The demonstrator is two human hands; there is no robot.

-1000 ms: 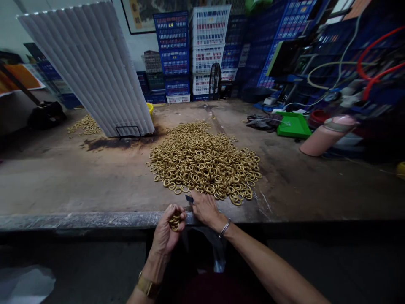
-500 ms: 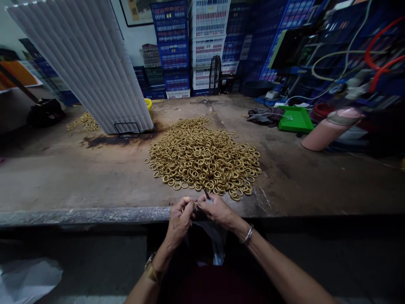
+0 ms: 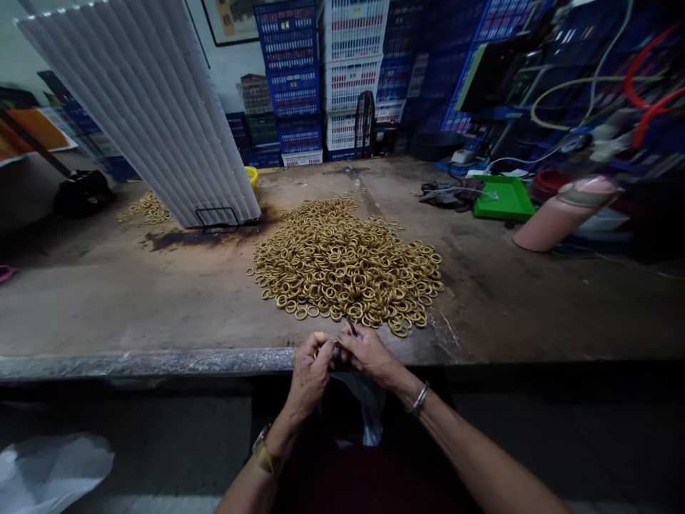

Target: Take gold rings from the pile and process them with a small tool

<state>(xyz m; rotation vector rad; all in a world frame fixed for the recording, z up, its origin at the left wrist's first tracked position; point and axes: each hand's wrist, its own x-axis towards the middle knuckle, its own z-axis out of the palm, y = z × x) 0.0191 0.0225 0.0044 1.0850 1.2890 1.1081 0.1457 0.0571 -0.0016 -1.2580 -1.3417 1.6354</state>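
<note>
A broad heap of brass-coloured rings (image 3: 347,264) lies on the worn worktable (image 3: 176,307). At the table's front edge, my left hand (image 3: 312,368) is closed on a small ring (image 3: 316,353), mostly covered by the fingers. Close beside it, my right hand (image 3: 371,353) grips a thin dark tool (image 3: 352,328) whose tip sticks up past the knuckles; its kind cannot be made out. The fingertips of both hands nearly meet. Below them, a clear plastic bag (image 3: 369,407) hangs over my lap.
Tall white corrugated sheets (image 3: 144,107) stand in a wire holder at left, with more rings (image 3: 144,208) behind. A green tray (image 3: 503,197), dark gloves (image 3: 449,194) and a pink bottle (image 3: 561,214) sit at right. Stacked crates (image 3: 353,78) line the back.
The view has shifted slightly. Both hands stay together at the table edge, with the left fingers turned a little around the ring; the heap looks the same.
</note>
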